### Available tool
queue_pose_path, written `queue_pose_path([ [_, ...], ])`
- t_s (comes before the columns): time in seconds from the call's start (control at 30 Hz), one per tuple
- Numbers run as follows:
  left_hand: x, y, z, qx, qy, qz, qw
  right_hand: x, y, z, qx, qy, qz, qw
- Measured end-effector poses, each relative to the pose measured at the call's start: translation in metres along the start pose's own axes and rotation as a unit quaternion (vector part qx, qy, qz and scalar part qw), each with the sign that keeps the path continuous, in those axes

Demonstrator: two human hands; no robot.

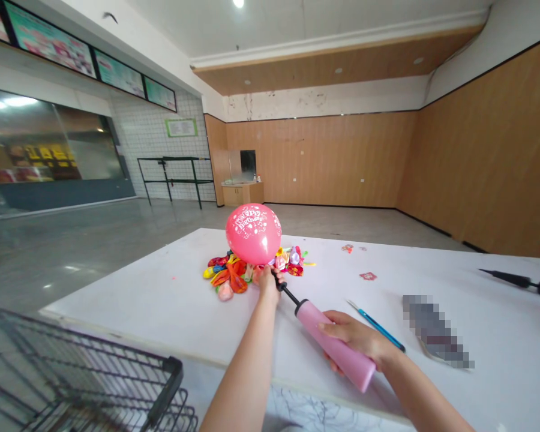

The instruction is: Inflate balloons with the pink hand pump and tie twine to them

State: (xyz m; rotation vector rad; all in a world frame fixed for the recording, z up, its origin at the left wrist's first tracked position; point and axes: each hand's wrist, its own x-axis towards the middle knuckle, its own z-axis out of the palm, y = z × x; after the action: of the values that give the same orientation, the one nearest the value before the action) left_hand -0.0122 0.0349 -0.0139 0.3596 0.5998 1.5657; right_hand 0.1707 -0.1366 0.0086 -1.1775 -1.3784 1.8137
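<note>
An inflated red-pink balloon (253, 234) with white birthday lettering stands above my left hand (270, 283). That hand is closed at the balloon's neck, against the black end of a balloon pump; the neck itself is hidden by my fingers. My right hand (353, 336) wraps round the pink barrel of the balloon pump (326, 339), which slants down to the right. Part of its black rod shows between the barrel and my left hand. Just behind the balloon and my left hand lies a pile of colourful uninflated balloons (236, 275) and small artificial flowers (294, 257).
On the white table (162, 294), a blue pen-like tool (378, 327) and a pixelated dark flat object (436, 330) lie right of the pump. A black-and-red tool (522, 282) is at the far right. Small stickers (368, 276) lie farther back. A black wire cart (94, 360) stands front left.
</note>
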Motion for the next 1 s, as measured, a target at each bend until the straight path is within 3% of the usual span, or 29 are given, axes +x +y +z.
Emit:
queue_pose_path([
  [0.17, -0.006, -0.008, -0.004, 0.031, -0.033, -0.008, 0.999, 0.044, -0.015, 0.015, -0.036, 0.034, -0.03, 0.998],
  [0.27, -0.006, -0.01, -0.006, 0.041, -0.032, 0.0, 0.999, 0.056, -0.015, 0.021, -0.035, 0.038, -0.032, 0.998],
  [0.4, -0.006, -0.01, -0.005, 0.046, -0.031, -0.011, 0.998, 0.045, -0.009, 0.022, -0.031, 0.041, -0.044, 0.998],
  [0.57, -0.003, -0.005, 0.002, 0.023, 0.005, -0.016, 1.0, 0.001, 0.002, 0.009, -0.033, 0.004, -0.032, 0.999],
  [0.73, 0.001, 0.003, 0.006, -0.002, 0.044, 0.019, 0.999, -0.036, 0.017, -0.008, -0.006, 0.001, -0.005, 1.0],
  [0.87, 0.0, 0.0, 0.007, -0.007, 0.025, 0.011, 1.0, -0.031, 0.016, -0.009, -0.002, 0.013, 0.007, 1.0],
  [1.0, -0.005, -0.007, 0.004, 0.01, -0.014, -0.008, 1.0, 0.005, 0.001, 0.002, -0.027, 0.042, -0.007, 0.999],
])
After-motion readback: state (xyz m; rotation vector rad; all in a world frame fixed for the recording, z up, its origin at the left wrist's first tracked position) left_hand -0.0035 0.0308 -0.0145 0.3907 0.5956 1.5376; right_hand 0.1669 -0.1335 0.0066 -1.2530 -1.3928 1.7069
